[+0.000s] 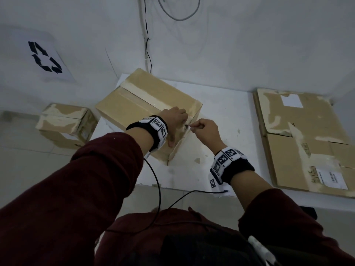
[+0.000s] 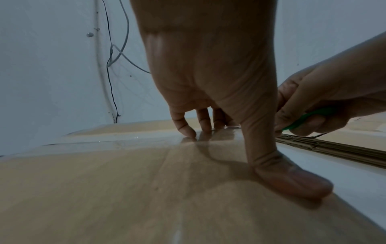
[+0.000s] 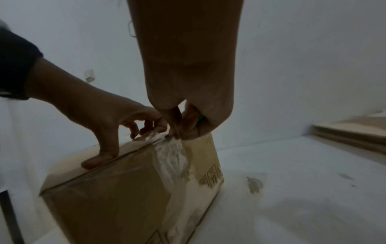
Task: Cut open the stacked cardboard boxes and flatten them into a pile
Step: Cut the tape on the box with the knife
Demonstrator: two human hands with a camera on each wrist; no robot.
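A taped brown cardboard box (image 1: 146,100) stands on the white table (image 1: 226,120). My left hand (image 1: 173,117) presses down on the box top near its right edge, fingertips (image 2: 188,132) on the clear tape seam and thumb (image 2: 292,180) flat on the cardboard. My right hand (image 1: 204,129) grips a small green-handled cutter (image 2: 307,118) with its tip at the top edge of the box's right end, where the tape (image 3: 173,158) runs down the side. The blade itself is hidden by the fingers.
A pile of flattened boxes (image 1: 305,139) lies at the table's right side. A smaller taped box (image 1: 65,125) sits lower down at the left, off the table. Cables hang on the white wall (image 1: 249,45) behind. A recycling sign (image 1: 45,56) is on the left wall.
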